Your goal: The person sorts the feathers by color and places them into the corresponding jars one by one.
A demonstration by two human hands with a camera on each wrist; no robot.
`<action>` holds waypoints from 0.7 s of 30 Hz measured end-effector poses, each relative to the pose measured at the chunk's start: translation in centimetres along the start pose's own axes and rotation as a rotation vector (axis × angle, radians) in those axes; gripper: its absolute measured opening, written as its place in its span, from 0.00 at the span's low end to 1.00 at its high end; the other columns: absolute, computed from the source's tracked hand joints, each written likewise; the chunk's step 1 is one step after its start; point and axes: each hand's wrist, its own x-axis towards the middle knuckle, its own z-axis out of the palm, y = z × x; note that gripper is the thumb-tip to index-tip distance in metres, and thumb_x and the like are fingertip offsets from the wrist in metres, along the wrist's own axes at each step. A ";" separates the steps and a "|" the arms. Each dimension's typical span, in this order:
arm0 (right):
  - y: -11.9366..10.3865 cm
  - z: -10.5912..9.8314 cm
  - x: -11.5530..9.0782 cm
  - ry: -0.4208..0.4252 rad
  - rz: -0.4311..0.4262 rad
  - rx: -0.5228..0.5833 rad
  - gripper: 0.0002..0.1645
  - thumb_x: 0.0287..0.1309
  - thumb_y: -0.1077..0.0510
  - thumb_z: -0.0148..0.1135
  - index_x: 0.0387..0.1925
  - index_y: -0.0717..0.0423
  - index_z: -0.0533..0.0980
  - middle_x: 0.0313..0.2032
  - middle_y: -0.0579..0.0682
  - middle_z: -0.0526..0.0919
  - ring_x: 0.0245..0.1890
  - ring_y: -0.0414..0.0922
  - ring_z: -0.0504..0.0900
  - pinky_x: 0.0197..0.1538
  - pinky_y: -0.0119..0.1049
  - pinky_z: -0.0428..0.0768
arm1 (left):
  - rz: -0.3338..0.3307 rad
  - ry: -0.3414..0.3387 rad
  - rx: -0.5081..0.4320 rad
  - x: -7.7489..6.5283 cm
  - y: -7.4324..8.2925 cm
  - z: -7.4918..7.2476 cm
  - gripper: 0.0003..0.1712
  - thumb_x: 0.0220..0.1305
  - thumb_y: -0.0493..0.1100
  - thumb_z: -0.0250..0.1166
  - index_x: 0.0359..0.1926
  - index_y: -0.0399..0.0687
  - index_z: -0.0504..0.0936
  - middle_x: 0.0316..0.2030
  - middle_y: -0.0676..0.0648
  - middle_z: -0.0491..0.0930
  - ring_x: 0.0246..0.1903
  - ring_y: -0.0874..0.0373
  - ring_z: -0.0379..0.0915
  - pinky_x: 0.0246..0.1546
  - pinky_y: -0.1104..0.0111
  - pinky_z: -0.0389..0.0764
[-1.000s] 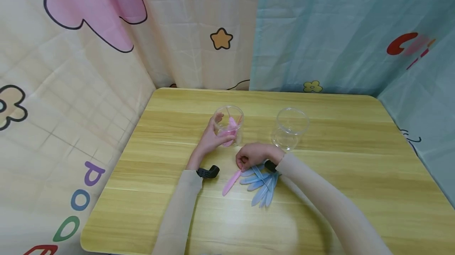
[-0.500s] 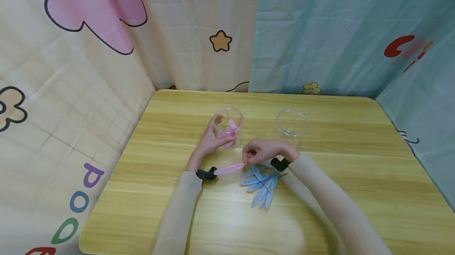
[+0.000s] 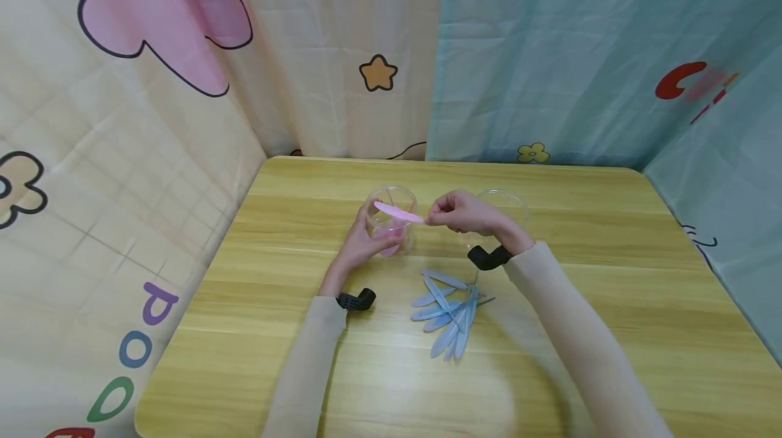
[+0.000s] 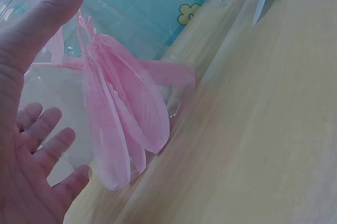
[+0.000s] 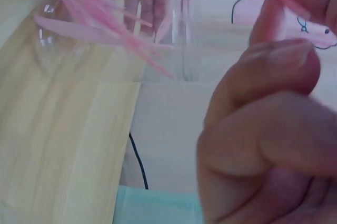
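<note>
My left hand (image 3: 360,241) holds a clear plastic cup (image 3: 408,237) from its left side, thumb across the near side and fingers around the far side. Inside that cup are several pink feathers (image 4: 139,98), seen through its wall in the left wrist view. My right hand (image 3: 467,212) pinches one pink feather (image 3: 397,212) by its quill end between thumb and fingertips. This feather lies nearly level over the cup's opening, its broad tip pointing left. A pile of light blue feathers (image 3: 449,316) is fanned out on the table below the right wrist.
A second clear cup (image 3: 512,203) stands to the right, partly hidden behind my right hand. The wooden table (image 3: 293,221) has curtains (image 3: 342,85) along its back and sides. Each wrist wears a black camera band (image 3: 489,259).
My right hand has lifted the pink feather off the table beside the blue pile and carried it up and forward to the left cup's rim. My left hand has stayed on the cup.
</note>
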 end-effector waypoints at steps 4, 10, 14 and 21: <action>-0.5 0.0 0.8 0.036 0.053 -0.021 0.15 0.61 0.55 0.62 0.21 0.59 0.74 0.12 0.46 0.60 0.11 0.39 0.57 0.18 0.31 0.56 | -0.006 0.002 -0.011 -0.1 0.0 0.1 0.61 0.48 0.51 0.76 0.74 0.59 0.45 0.68 0.41 0.56 0.66 0.45 0.51 0.61 0.45 0.55; -0.9 0.3 1.9 0.104 0.095 -0.028 0.22 0.60 0.47 0.63 0.19 0.57 0.73 0.10 0.45 0.57 0.10 0.39 0.53 0.17 0.32 0.54 | 0.002 0.002 -0.004 -0.1 -0.2 0.2 0.60 0.47 0.53 0.76 0.73 0.51 0.48 0.68 0.46 0.57 0.66 0.50 0.51 0.60 0.46 0.57; -0.8 0.5 2.0 0.153 0.093 0.017 0.22 0.61 0.44 0.60 0.28 0.60 0.78 0.11 0.46 0.58 0.10 0.40 0.53 0.17 0.32 0.55 | 0.018 -0.004 0.002 -0.1 -0.2 0.2 0.57 0.47 0.52 0.77 0.71 0.49 0.51 0.68 0.46 0.58 0.66 0.46 0.53 0.59 0.44 0.58; 0.0 0.7 0.9 0.277 0.009 0.102 0.18 0.63 0.47 0.59 0.35 0.60 0.78 0.15 0.47 0.64 0.13 0.41 0.60 0.20 0.34 0.60 | 0.025 -0.005 0.002 0.1 -0.2 -0.1 0.56 0.47 0.51 0.77 0.71 0.52 0.52 0.68 0.47 0.58 0.66 0.47 0.53 0.59 0.45 0.58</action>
